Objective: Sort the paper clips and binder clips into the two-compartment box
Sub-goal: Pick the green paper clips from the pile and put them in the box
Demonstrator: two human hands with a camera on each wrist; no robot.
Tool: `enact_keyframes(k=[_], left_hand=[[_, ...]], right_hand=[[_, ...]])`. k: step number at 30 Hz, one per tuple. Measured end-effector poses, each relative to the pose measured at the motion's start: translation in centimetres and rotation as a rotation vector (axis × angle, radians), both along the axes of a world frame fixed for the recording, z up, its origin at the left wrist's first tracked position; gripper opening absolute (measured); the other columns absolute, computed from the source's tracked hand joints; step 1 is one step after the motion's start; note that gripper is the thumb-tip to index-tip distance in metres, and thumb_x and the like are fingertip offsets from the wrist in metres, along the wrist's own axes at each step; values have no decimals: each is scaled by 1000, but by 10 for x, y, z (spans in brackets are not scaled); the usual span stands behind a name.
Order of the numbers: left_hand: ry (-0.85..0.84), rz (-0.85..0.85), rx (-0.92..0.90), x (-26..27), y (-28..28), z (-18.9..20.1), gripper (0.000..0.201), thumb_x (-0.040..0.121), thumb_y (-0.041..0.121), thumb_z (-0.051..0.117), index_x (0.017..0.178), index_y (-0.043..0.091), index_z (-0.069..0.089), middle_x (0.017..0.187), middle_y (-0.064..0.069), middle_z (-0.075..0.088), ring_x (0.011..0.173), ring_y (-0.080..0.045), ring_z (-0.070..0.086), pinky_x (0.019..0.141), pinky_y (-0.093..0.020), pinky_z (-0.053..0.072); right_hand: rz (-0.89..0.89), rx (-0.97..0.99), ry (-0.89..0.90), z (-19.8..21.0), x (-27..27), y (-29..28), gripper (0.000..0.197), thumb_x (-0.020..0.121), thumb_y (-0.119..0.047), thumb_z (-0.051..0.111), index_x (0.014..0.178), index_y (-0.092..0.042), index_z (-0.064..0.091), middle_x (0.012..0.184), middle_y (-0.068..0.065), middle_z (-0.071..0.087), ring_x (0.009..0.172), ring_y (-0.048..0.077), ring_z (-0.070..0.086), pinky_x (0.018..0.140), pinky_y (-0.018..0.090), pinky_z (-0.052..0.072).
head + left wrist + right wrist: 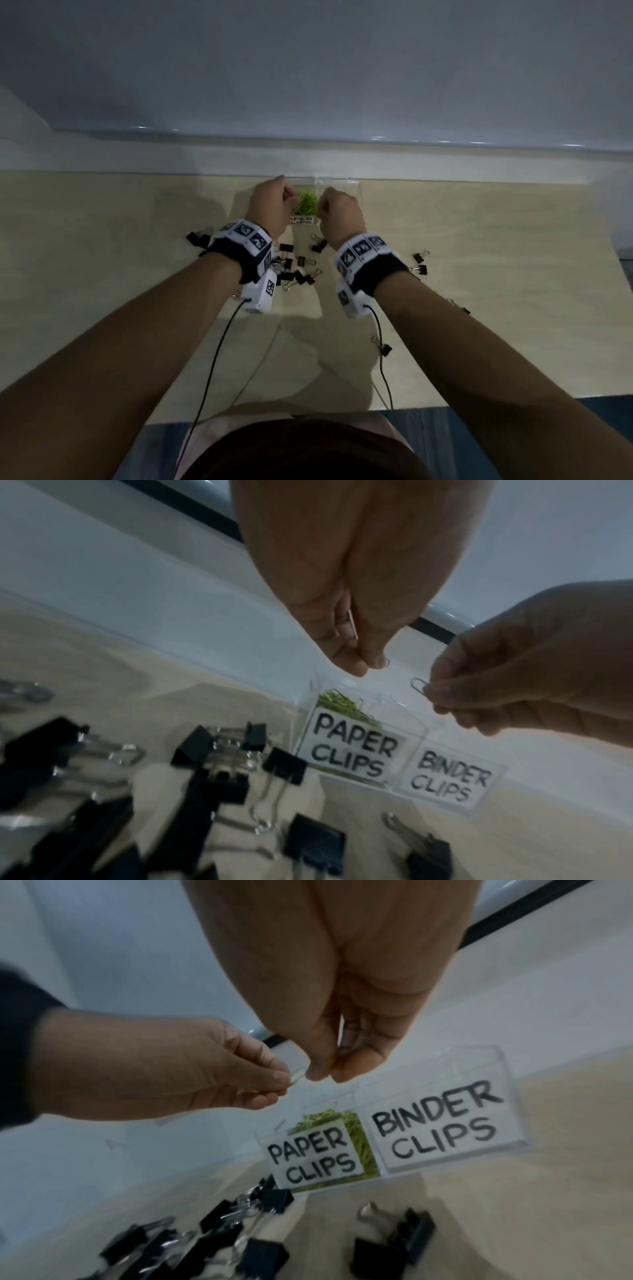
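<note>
A clear two-compartment box (507,1085) stands at the table's far edge. Its left half, labelled PAPER CLIPS (310,1156), holds a heap of green paper clips (306,201). I see nothing inside the right half, labelled BINDER CLIPS (436,1129). My left hand (368,666) hovers above the box and pinches a silver paper clip (297,1075). My right hand (323,1076) is just beside it, pinching another silver paper clip (418,685). Several black binder clips (291,265) lie on the table in front of the box.
More binder clips lie to the left (198,236), to the right (419,262) and nearer me (383,346). A pale ledge and wall (308,154) rise right behind the box. Wrist-camera cables (212,363) hang over the table's front edge.
</note>
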State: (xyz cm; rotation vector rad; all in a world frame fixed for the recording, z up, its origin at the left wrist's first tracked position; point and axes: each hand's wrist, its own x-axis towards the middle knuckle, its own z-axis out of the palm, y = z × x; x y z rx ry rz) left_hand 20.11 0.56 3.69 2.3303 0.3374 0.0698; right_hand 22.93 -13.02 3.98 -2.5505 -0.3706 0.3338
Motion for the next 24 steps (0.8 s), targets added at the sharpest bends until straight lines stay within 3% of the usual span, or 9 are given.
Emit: enact_keyframes(k=[4,7,9,12,15,18,24], left_hand=[[12,-75,74,8,11,0,13,85,2,57,91,9,66,93,-7,68,83,-21,63,74,-28,50],[-7,-159,153,-10,11,-3,13,87,7,58,96,12,66,97,1,62,78,-12,55,72,-22,42],[46,-256,197,-31,7,-14,14,87,13,59,100,13,65,100,1,61,82,-11,53,76,-24,45],[225,-335,229,-54,1,-34,29,86,24,63,112,13,62,113,-3,55,104,-20,52,90,-35,47],[320,-306,270,-60,-12,-42,44,81,37,68,119,17,58,119,-4,46,115,-25,41,95,-40,45],[357,-272,322,-60,-24,-43,39,79,32,70,114,18,61,119,-8,44,118,-31,37,94,-43,45],[347,-307,285,-60,-27,-48,22,85,18,62,107,15,64,112,-10,52,110,-31,45,94,-41,43]], right_hand=[[82,-3,-37,1,15,16,20,81,7,51,86,-9,63,90,10,64,80,24,60,75,36,53],[151,34,-90,-4,1,0,16,84,3,52,83,-6,65,87,10,63,76,23,58,73,34,53],[179,26,-75,-15,-13,-17,15,85,-2,53,84,-7,67,88,10,63,77,25,60,72,39,54],[226,-74,63,-29,-27,-30,19,85,-13,55,99,-15,68,105,10,58,96,29,56,81,41,51],[282,-200,150,-34,-32,-24,30,85,-23,57,114,-29,60,122,8,46,111,32,40,92,42,45],[297,-269,147,-41,-30,-18,28,83,-20,62,107,-32,60,120,5,44,110,30,38,90,41,46],[239,-253,165,-41,-26,-30,19,80,-3,57,86,-17,68,105,10,48,99,30,48,85,39,48]])
